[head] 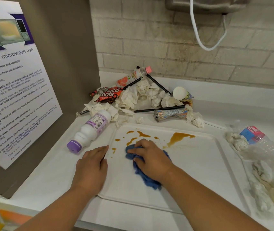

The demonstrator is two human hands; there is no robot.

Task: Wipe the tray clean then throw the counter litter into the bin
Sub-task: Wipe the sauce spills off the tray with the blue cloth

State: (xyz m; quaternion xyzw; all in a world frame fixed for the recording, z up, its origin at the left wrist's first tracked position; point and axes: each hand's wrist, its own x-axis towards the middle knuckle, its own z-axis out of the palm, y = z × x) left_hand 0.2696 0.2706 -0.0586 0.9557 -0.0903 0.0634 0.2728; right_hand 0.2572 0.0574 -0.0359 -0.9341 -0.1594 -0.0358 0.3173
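- Head view, nearest first: the left hand (91, 167) lies flat, palm down, with its fingers straight. It holds nothing, and its fingertips rest on the left rim of the tray (223, 147).
- The right hand (151, 159) is palm down on a bunched blue cloth (147, 180). Its fingers curve over the wad and the thumb is tucked against its side, pressing it to the tray's floor.
- The tray sits on the white counter (49, 172), directly in front of the person. Brown spills (179, 137) streak its far half, just beyond the cloth.
- A white bottle with a purple cap (89, 130) lies on its side just left of the tray.
- To the right are soiled tissues (266, 189) and a crushed clear bottle (256, 140).
- Behind the tray is the litter heap. It holds crumpled tissues (143, 94), a crushed can (169, 113), black straws (159, 108), a snack wrapper (107, 95), a white cup (180, 93) and a pink-capped bottle (133, 76).
- A microwave notice (12, 80) hangs on the left panel.
- A white cable (198, 34) loops down the tiled wall.
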